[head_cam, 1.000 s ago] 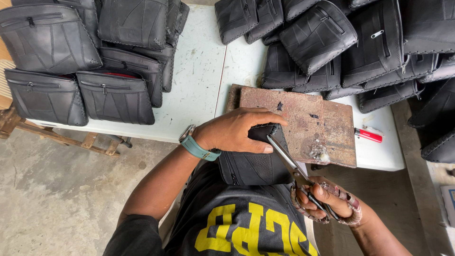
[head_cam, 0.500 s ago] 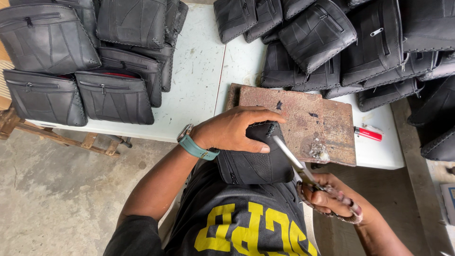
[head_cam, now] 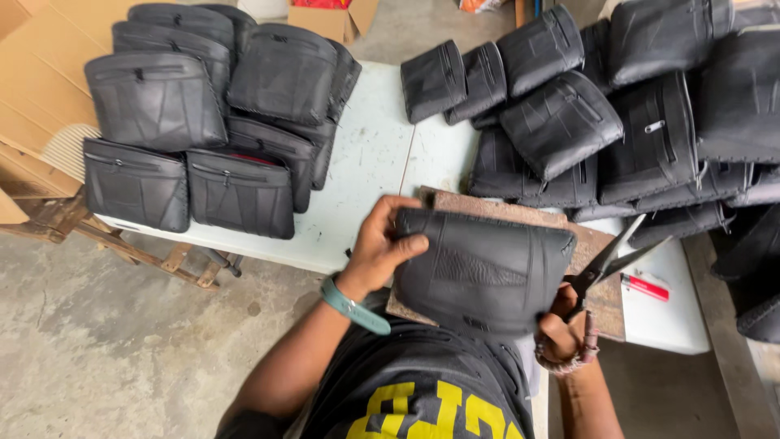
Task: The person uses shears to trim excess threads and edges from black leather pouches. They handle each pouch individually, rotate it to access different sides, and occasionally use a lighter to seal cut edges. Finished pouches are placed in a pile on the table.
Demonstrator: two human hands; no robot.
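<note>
Shirt (head_cam: 422, 398): nearest of all, dark with yellow lettering, at the bottom edge.
Right hand (head_cam: 565, 333): near right, fingers curled tight through the handles of the scissors (head_cam: 605, 264), whose blades angle up to the far right and stand slightly parted.
Left hand (head_cam: 382, 244): near centre, a teal wristband (head_cam: 353, 307) on the wrist, thumb and fingers pinched on the left edge of the black pouch (head_cam: 483, 272).
Black pouch: held up flat between both hands, above the near edge of the table, covering most of the brown board (head_cam: 605, 297).
Red marker (head_cam: 646, 286): lying on the white table (head_cam: 366, 179), just right of the board.
Left stack (head_cam: 211, 122): black bags piled on the far left of the table.
Right heap (head_cam: 617, 114): more black pouches, overlapping across the far right.
Cardboard (head_cam: 32, 106): flat sheets at the far left, beyond the table.
</note>
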